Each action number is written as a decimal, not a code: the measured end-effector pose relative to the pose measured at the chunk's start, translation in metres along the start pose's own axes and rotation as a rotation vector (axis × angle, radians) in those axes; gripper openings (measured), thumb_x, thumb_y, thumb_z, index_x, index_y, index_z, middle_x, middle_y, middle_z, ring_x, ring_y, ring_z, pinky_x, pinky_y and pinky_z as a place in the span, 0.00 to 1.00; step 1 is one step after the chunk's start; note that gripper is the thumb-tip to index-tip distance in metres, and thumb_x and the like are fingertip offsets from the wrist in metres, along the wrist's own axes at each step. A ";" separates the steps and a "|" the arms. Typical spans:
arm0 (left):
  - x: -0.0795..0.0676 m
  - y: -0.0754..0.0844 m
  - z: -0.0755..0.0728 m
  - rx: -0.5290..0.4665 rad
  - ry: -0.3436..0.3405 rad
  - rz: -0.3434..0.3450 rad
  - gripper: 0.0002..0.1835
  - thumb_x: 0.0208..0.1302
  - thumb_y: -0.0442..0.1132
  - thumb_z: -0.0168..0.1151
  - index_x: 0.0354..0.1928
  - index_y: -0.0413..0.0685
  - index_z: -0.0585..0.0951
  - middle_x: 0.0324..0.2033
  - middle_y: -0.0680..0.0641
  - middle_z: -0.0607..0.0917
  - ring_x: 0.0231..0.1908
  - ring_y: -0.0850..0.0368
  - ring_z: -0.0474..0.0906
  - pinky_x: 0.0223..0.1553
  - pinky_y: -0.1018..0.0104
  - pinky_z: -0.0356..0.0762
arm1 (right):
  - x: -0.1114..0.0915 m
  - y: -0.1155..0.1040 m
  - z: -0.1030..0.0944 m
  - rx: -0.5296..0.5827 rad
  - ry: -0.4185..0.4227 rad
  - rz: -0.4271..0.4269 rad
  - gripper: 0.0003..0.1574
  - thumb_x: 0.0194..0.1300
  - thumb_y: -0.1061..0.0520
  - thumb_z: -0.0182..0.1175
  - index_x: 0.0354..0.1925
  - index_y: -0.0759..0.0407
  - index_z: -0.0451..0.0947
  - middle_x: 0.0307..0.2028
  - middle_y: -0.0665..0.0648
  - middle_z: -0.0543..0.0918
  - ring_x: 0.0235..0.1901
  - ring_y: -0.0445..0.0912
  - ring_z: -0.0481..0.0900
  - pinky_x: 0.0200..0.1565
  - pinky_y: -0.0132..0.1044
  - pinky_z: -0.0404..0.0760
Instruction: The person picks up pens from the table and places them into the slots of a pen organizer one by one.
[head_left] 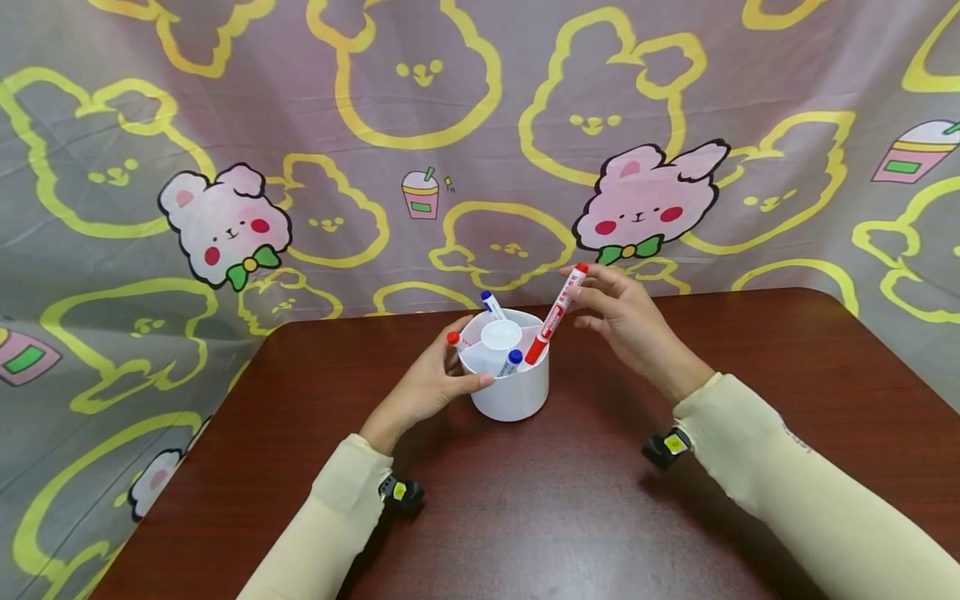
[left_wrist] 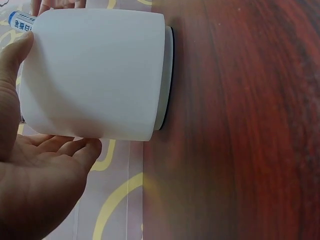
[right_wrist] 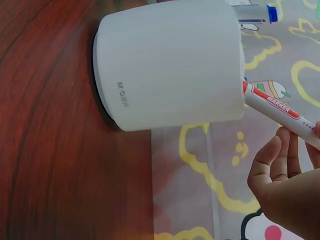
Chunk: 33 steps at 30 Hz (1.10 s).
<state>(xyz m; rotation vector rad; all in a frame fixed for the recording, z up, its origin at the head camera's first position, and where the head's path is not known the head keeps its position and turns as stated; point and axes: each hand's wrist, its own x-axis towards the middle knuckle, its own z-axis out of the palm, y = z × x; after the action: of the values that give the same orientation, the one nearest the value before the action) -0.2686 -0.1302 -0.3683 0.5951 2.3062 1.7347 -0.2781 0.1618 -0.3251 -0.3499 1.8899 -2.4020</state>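
Note:
A white round pen holder (head_left: 512, 397) with divided compartments stands on the table. My left hand (head_left: 426, 385) grips it from the left, thumb at the front rim and fingers round the far side. With my right hand (head_left: 628, 323) I pinch a red-and-white marker (head_left: 561, 307) near its upper end. The marker leans to the right, its lower red end inside the holder's right rim. A blue-capped marker (head_left: 513, 360) pokes out at the front, and another blue-ended marker (head_left: 492, 305) at the back. Beside my left fingers shows a red-ended marker (head_left: 454, 340).
The dark reddish wooden table (head_left: 585, 517) runs under both arms, its back edge just behind the holder. Beyond it hangs a patterned curtain (head_left: 510, 183) with yellow outlines and cartoon animals. A small black camera device sits on each wrist.

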 end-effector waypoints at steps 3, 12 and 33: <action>0.000 0.000 -0.001 0.015 0.004 -0.007 0.49 0.62 0.31 0.75 0.81 0.53 0.58 0.74 0.43 0.72 0.73 0.44 0.71 0.75 0.45 0.67 | 0.000 0.004 0.004 -0.055 0.004 0.017 0.15 0.78 0.59 0.59 0.59 0.51 0.80 0.49 0.50 0.81 0.45 0.43 0.81 0.45 0.32 0.83; 0.000 0.000 -0.002 0.032 0.009 -0.014 0.49 0.62 0.33 0.76 0.81 0.53 0.58 0.75 0.45 0.71 0.75 0.44 0.68 0.75 0.45 0.66 | 0.000 0.013 0.013 -0.174 0.011 -0.010 0.15 0.75 0.61 0.61 0.57 0.52 0.79 0.41 0.48 0.82 0.40 0.43 0.80 0.43 0.33 0.84; -0.002 0.001 -0.006 0.026 -0.002 -0.040 0.47 0.65 0.33 0.74 0.80 0.50 0.59 0.75 0.42 0.71 0.78 0.45 0.64 0.77 0.45 0.63 | -0.002 0.028 0.024 -0.289 0.026 -0.055 0.17 0.68 0.68 0.63 0.54 0.67 0.75 0.37 0.51 0.81 0.33 0.41 0.77 0.34 0.32 0.79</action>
<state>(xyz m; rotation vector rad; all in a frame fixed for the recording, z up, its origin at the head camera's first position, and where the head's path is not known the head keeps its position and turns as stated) -0.2683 -0.1359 -0.3655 0.5513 2.3257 1.6884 -0.2738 0.1327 -0.3472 -0.3926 2.2721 -2.1732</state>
